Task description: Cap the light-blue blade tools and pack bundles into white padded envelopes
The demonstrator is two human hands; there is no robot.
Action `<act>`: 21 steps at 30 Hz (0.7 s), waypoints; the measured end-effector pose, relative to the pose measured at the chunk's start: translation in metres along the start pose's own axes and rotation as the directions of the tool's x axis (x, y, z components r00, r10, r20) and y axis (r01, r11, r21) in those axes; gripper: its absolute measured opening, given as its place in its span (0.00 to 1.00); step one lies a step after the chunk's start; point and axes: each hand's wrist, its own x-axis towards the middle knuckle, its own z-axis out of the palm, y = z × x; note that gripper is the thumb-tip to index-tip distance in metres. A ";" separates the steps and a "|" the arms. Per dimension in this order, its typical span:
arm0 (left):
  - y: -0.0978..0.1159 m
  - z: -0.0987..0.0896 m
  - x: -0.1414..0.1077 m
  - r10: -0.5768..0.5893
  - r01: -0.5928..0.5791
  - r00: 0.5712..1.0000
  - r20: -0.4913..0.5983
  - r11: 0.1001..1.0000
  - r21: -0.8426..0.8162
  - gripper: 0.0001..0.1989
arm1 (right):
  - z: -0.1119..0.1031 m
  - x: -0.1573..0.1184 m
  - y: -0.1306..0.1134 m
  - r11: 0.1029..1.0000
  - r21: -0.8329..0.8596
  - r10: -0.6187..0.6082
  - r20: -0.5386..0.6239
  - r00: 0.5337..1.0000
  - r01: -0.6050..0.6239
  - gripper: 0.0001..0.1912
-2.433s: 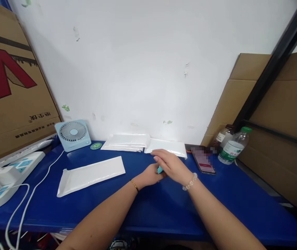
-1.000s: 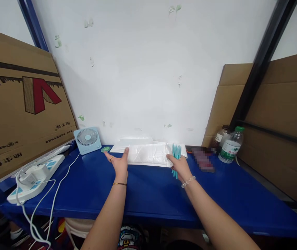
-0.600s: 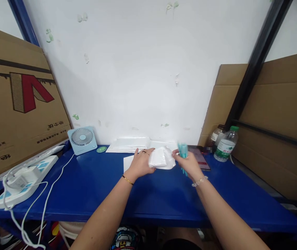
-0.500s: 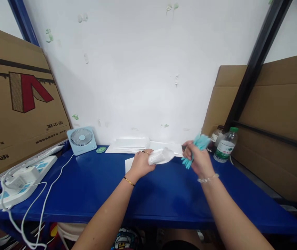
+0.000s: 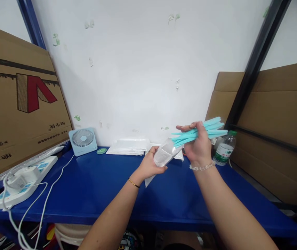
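Note:
My left hand [image 5: 152, 164] is wrapped round a white translucent bag [image 5: 163, 154], whose mouth gapes toward the right. In my right hand [image 5: 197, 146] lies a bundle of slim turquoise sticks [image 5: 211, 129] with tapered ends; their exact kind I cannot make out. The bundle is tilted, and its lower left ends are at the bag's mouth, partly inside it or just over its edge. My thumb presses across the sticks while the other fingers stretch out behind them. Behind my hands, a stack of flat white packets [image 5: 128, 147] lies against the wall.
A light blue fan [image 5: 83, 141] and a round green disc [image 5: 101, 151] stand left on the blue table [image 5: 98, 187]. Further left is a white power strip [image 5: 23, 184] with cables. A green-capped bottle [image 5: 224, 149] stands right. Cardboard [image 5: 286, 139] leans at both sides.
My right hand has turned and brought the turquoise bundle left to the bag's mouth. The bag in my left hand has shifted right and now tilts upward, its mouth opened wider.

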 end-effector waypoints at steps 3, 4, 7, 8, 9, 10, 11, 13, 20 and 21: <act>-0.005 -0.001 -0.001 0.009 -0.010 1.000 -0.009 0.997 -0.080 0.33 | 0.007 -0.006 -0.003 0.992 -0.077 -0.096 0.085 0.992 0.103 0.16; -0.006 -0.001 -0.001 0.011 -0.012 1.000 -0.007 0.994 -0.104 0.33 | 0.008 -0.009 -0.003 0.988 -0.102 -0.100 0.128 0.987 0.113 0.16; -0.007 0.000 -0.002 0.016 -0.014 1.000 0.010 0.982 -0.188 0.33 | 0.011 -0.017 0.000 0.985 -0.145 -0.056 0.239 0.969 0.093 0.16; -0.007 0.001 -0.002 0.014 -0.012 1.000 0.011 0.977 -0.213 0.32 | 0.011 -0.018 0.001 0.986 -0.150 -0.027 0.259 0.965 0.068 0.16; -0.007 0.001 -0.002 0.010 -0.007 1.000 0.011 0.973 -0.232 0.32 | 0.012 -0.019 0.001 0.987 -0.155 0.009 0.268 0.963 0.034 0.16; -0.007 0.002 -0.003 0.005 -0.003 1.000 0.007 0.970 -0.244 0.32 | 0.013 -0.019 0.001 0.986 -0.164 0.052 0.267 0.962 -0.008 0.16; -0.007 0.002 -0.003 0.002 -0.001 1.000 0.001 0.968 -0.251 0.32 | 0.014 -0.019 0.001 0.983 -0.178 0.098 0.256 0.962 -0.053 0.16; -0.008 0.003 -0.004 0.007 -0.011 1.000 -0.016 0.966 -0.258 0.32 | 0.016 -0.017 0.000 0.970 -0.203 0.175 0.221 0.959 -0.130 0.16; -0.013 0.004 -0.007 0.023 -0.044 0.997 -0.070 0.945 -0.323 0.32 | 0.025 -0.018 0.000 0.939 -0.236 0.299 0.202 0.933 -0.250 0.16; -0.013 0.004 -0.007 0.016 -0.039 0.997 -0.073 0.945 -0.323 0.32 | 0.026 -0.019 0.003 0.932 -0.268 0.301 0.199 0.933 -0.244 0.17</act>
